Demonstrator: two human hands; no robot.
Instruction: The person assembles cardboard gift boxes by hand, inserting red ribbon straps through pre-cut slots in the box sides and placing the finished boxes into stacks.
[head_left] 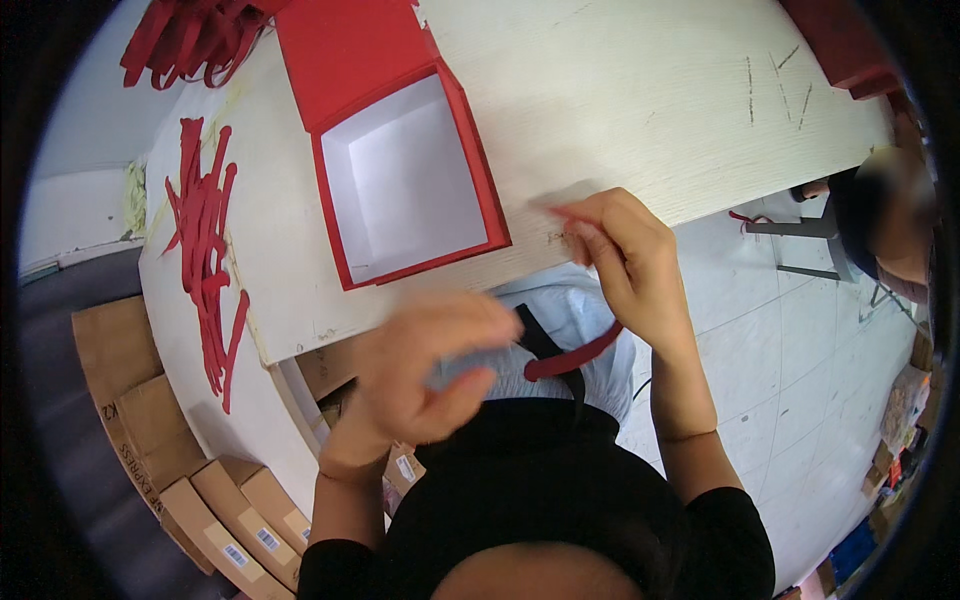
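A red ribbon is pinched in my right hand, just above the table's near edge. Its short end pokes past my fingertips, and the rest hangs below my wrist in front of my lap. My left hand is blurred by motion near the box's front edge. A gap shows between its thumb and curled fingers, with nothing visible in it. Ahead of both hands lies a red box with a white inside and its lid folded back. Nothing lies in the box.
Loose red ribbons lie in a long pile on the left, with more red straps at the far left. Cardboard boxes stand below the table. At the right, a person is beside a grey stool.
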